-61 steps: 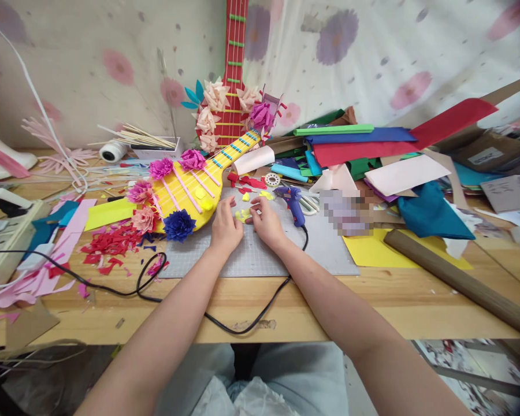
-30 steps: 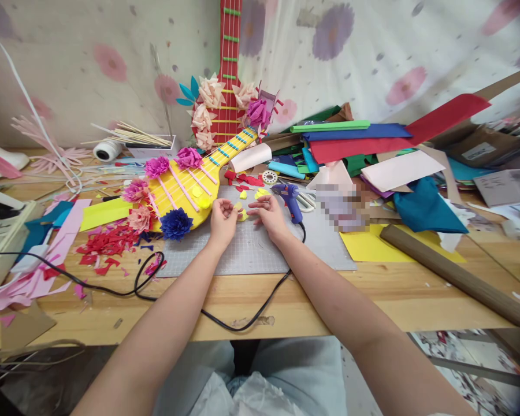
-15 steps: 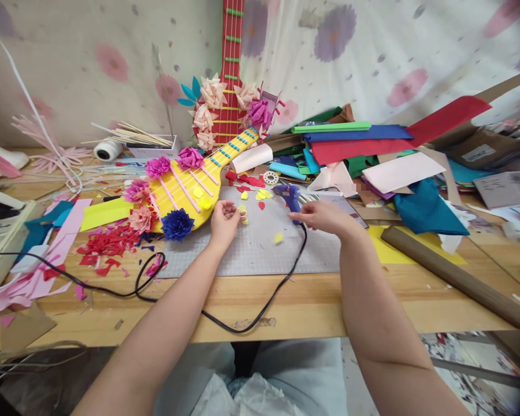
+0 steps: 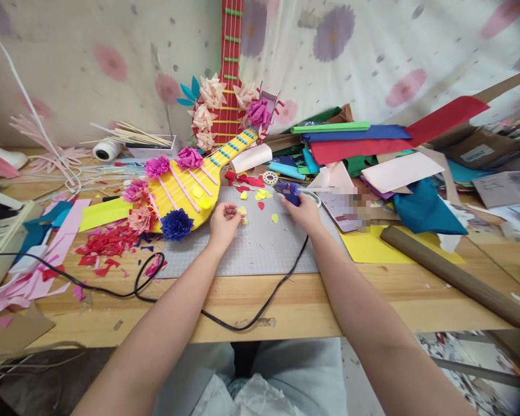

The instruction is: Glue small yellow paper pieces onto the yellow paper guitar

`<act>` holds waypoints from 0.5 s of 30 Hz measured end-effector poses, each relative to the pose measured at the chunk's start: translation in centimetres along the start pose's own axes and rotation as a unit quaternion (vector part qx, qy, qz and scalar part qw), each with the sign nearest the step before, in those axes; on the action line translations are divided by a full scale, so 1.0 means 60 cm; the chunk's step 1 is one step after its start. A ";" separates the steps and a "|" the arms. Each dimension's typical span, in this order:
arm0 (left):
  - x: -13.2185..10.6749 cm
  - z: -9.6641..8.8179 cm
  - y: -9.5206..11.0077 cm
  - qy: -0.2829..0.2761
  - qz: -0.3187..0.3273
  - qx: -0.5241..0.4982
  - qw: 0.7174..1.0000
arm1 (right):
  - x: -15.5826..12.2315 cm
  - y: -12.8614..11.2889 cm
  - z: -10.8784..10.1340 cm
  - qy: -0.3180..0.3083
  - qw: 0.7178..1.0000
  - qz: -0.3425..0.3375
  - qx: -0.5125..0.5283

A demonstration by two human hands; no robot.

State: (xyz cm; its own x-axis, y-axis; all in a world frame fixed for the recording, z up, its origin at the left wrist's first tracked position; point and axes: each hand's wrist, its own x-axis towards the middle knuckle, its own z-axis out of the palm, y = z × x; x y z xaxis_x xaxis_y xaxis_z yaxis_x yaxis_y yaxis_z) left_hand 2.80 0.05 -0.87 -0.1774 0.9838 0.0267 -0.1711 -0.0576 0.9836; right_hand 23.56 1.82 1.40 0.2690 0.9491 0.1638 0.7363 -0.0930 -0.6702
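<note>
My right hand point(image 4: 305, 212) is wrapped round the handle of a blue hot glue gun point(image 4: 289, 192), whose black cord trails down over the table edge side of the mat. Over the grey cutting mat point(image 4: 260, 257), my left hand point(image 4: 224, 224) pinches a small yellow petal point(image 4: 243, 218) between thumb and fingers. Beside that hand lies a yellow paper pipa point(image 4: 169, 193) trimmed with paper flowers. Between the hands, a loose yellow petal point(image 4: 274, 218) and a red petal point(image 4: 261, 205) rest on the mat, with several more yellow petals point(image 4: 260, 195) behind.
A red stringed instrument model point(image 4: 231, 115) stands against the curtain. Coloured paper sheets point(image 4: 359, 138) are piled at the back right. A phone point(image 4: 344, 211) and a brown roll point(image 4: 450, 271) lie on the right. Red scraps point(image 4: 106, 245) and a looped black cord point(image 4: 260, 320) occupy the left and front.
My right hand has moved left and closed round the glue gun's handle. A yellow petal, blurred lower on the mat before, now lies still farther back. My left hand has stayed put.
</note>
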 end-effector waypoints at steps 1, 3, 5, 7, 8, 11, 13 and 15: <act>0.000 -0.001 -0.001 0.001 -0.002 0.001 1.000 | -0.002 -0.003 -0.005 -0.007 0.999 0.005 0.052; 0.001 -0.002 -0.001 0.006 -0.006 0.003 1.000 | -0.010 -0.010 -0.019 -0.060 0.984 -0.008 0.168; 0.001 -0.002 0.001 0.011 -0.014 0.003 1.000 | -0.021 -0.022 -0.035 -0.155 0.960 -0.036 0.231; 0.001 -0.001 0.003 0.017 -0.022 0.003 1.000 | -0.034 -0.036 -0.047 -0.225 0.950 -0.047 0.212; 0.001 -0.001 0.004 0.020 -0.025 0.002 0.999 | -0.040 -0.043 -0.050 -0.235 0.952 -0.042 0.190; 0.001 0.000 0.006 0.029 -0.030 -0.001 0.999 | -0.050 -0.059 -0.051 -0.226 0.965 -0.023 0.134; 0.000 0.000 0.007 0.031 -0.031 -0.002 0.999 | -0.051 -0.062 -0.047 -0.223 0.968 -0.022 0.114; 0.000 0.000 0.007 0.030 -0.031 -0.001 0.999 | -0.050 -0.061 -0.042 -0.221 0.969 -0.032 0.104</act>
State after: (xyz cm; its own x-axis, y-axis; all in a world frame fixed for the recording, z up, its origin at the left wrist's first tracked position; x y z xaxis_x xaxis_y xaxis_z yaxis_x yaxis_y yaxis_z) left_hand 2.72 0.02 -0.43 -0.2246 0.9734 -0.0443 -0.1860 0.0018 0.9825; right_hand 21.65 -1.43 5.21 -0.0989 0.9914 -0.0852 0.5899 -0.0105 -0.8074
